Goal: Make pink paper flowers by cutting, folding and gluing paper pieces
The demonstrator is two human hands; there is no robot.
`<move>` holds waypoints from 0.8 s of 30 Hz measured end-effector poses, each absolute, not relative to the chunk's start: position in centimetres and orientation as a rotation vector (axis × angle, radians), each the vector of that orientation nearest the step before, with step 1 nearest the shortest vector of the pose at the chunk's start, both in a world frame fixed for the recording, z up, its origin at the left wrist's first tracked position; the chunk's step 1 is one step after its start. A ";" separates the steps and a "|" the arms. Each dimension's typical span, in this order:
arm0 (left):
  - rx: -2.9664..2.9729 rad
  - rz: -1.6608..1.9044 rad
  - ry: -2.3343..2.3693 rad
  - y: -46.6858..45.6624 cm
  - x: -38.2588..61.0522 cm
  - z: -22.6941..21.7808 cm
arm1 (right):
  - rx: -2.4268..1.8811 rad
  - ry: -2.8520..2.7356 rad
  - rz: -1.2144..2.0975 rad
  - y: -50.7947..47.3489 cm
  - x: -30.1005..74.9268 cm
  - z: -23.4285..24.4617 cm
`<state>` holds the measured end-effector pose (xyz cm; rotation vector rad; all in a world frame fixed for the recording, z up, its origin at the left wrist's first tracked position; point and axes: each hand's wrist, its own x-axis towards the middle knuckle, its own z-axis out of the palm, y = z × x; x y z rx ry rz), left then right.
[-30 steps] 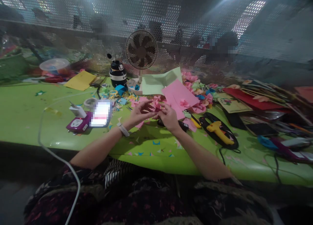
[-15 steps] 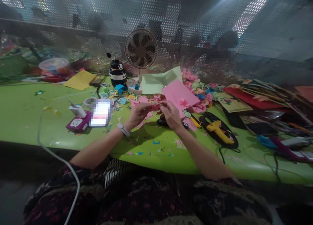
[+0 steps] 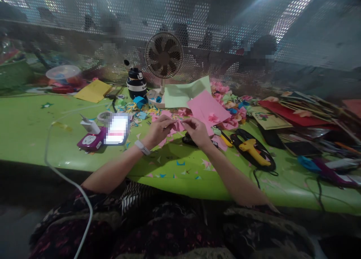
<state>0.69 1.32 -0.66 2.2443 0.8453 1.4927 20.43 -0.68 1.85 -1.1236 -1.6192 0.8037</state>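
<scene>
My left hand (image 3: 158, 130) and my right hand (image 3: 197, 131) meet over the green table (image 3: 34, 138), just in front of a pile of paper flowers. Both pinch a small folded pink paper piece (image 3: 177, 126) between their fingertips. A white band sits on my left wrist. A pink paper sheet (image 3: 207, 108) carrying a little pink flower lies just behind my right hand, with a pale green sheet (image 3: 180, 94) behind it. Dark scissors (image 3: 188, 140) lie under my right hand.
A small fan (image 3: 164, 59) and a black jar (image 3: 135, 84) stand at the back. A phone (image 3: 117, 129), purple power strip (image 3: 89, 141) and white cable lie left. A yellow glue gun (image 3: 254, 150) and stacked card sheets (image 3: 293, 116) are right. Paper scraps litter the front edge.
My fingers have closed from spread to a tight pinch on the pink paper piece, and both hands have drawn slightly closer together.
</scene>
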 end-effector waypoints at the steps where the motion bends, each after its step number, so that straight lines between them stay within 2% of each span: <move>1: 2.290 1.481 0.875 1.3 0.6 -0.7 | -1.117 -1.646 0.766 -0.6 20.5 1.8; 10: 2.443 1.390 0.977 1.3 0.4 -0.9 | -1.102 -1.752 0.471 -0.6 20.6 1.2; 24: 2.799 1.219 1.009 1.3 0.5 -0.9 | -1.192 -1.854 0.419 -0.6 20.6 1.4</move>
